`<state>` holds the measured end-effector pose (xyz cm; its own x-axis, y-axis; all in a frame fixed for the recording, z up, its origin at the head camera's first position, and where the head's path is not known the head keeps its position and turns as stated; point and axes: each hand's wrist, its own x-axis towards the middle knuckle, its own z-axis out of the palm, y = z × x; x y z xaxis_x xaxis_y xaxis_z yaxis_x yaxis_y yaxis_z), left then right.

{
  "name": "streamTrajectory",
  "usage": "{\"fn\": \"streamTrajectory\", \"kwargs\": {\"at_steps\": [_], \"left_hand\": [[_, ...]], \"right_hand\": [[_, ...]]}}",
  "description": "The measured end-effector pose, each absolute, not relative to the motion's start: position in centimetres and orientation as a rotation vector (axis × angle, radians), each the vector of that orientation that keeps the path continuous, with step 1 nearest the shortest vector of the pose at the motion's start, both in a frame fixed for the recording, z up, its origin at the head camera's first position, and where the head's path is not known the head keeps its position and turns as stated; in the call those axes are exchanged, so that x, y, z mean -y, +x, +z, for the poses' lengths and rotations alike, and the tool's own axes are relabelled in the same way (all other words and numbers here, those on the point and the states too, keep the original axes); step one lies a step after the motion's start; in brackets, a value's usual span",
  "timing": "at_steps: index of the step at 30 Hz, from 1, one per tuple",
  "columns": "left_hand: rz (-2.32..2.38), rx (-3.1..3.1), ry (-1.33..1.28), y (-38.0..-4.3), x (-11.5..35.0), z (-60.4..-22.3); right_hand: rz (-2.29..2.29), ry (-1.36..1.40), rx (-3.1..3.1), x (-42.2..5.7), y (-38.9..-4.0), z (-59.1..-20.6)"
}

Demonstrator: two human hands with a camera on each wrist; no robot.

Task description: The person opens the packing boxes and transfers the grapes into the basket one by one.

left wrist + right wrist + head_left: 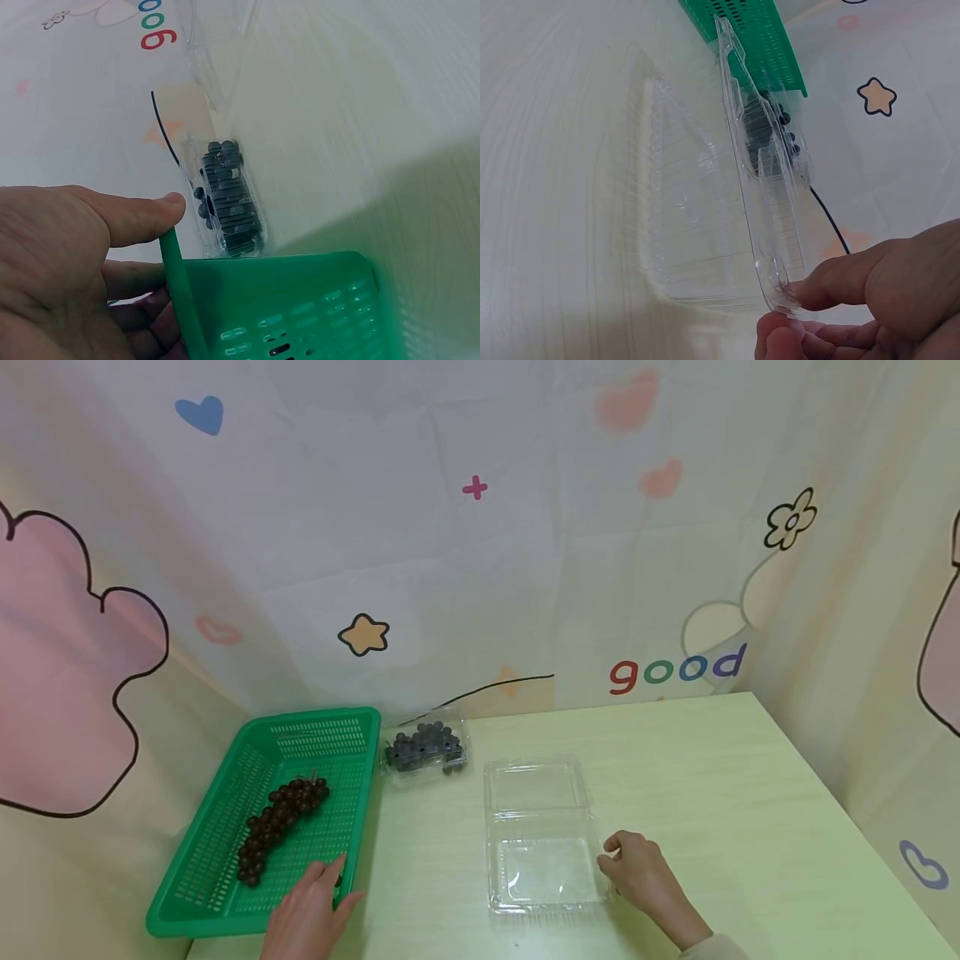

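At the near right corner of a green plastic basket [367, 793], my left hand [306, 910] grips the rim. In the left wrist view the thumb [142, 217] lies on one side of that rim and the fingers on the other. Inside the basket is a bunch of dark red grapes [277, 828]. My right hand [637, 872] pinches the right edge of an unfolded clear plastic clamshell box [543, 868], with no fruit in it. The right wrist view shows thumb and fingertips on the edge of the clear box [761, 225].
A clear box of dark grapes [423, 752] sits right beside the basket, near the back of the pale table [697, 777]. Behind the table hangs a printed curtain [480, 568]; more curtain lines both sides.
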<state>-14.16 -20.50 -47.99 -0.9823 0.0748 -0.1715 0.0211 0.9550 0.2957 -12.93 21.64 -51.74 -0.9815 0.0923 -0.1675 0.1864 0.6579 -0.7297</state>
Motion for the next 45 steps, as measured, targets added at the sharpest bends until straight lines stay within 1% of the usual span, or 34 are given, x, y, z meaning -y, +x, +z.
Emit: {"fn": "streamTrajectory", "kwargs": {"at_steps": [22,45], "left_hand": [[0.433,-2.869,0.04,-14.5,20.6,-47.9],[0.404,-2.831,0.015,-14.9,20.7,-47.9]], "right_hand": [[-1.202,0.231,-2.82,-21.6,-13.0,-52.1],[-1.188,0.258,-2.83,-23.0,-13.5,-51.9]]}}
